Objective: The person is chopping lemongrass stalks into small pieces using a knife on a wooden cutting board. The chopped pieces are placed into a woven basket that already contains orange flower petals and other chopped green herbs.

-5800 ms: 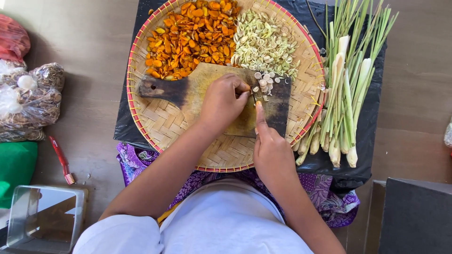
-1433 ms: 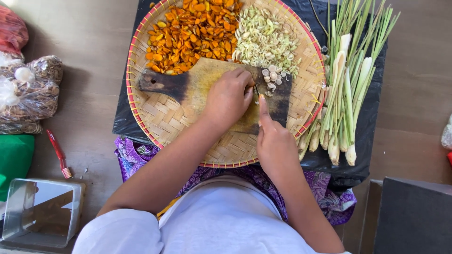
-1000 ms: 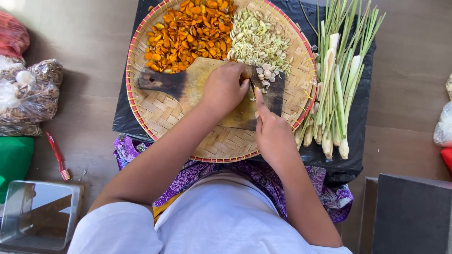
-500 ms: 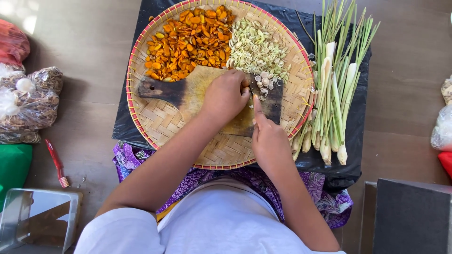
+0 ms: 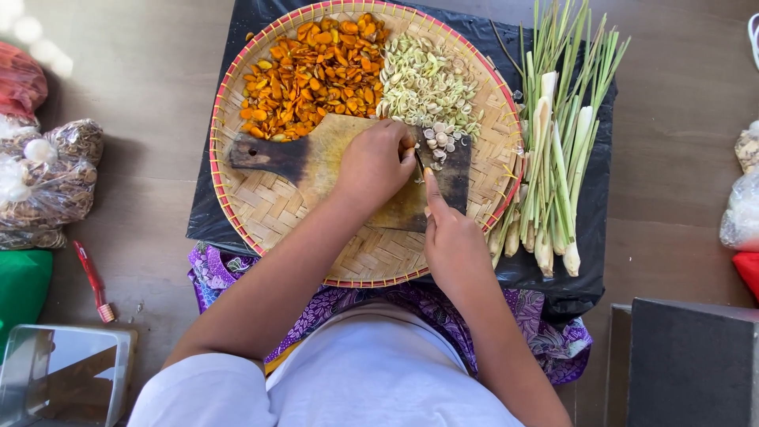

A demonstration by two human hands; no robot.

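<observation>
My left hand (image 5: 375,162) presses down on a short lemongrass piece, mostly hidden under its fingers, on a dark wooden cutting board (image 5: 285,158). My right hand (image 5: 451,237) grips a small knife (image 5: 418,166), index finger stretched along the blade, right beside my left fingertips. Cut pale rounds (image 5: 439,138) lie at the blade. The board rests in a round woven tray (image 5: 237,213) that also holds a heap of orange turmeric slices (image 5: 316,71) and a heap of sliced lemongrass (image 5: 427,83).
Whole lemongrass stalks (image 5: 553,158) lie right of the tray on a black plastic sheet (image 5: 577,277). Filled plastic bags (image 5: 47,174), a red-handled tool (image 5: 93,281) and a clear box (image 5: 63,379) sit at the left. A dark box (image 5: 692,364) stands at the lower right.
Both hands stay together at the board's right end with small slicing motions. The view has shifted slightly.
</observation>
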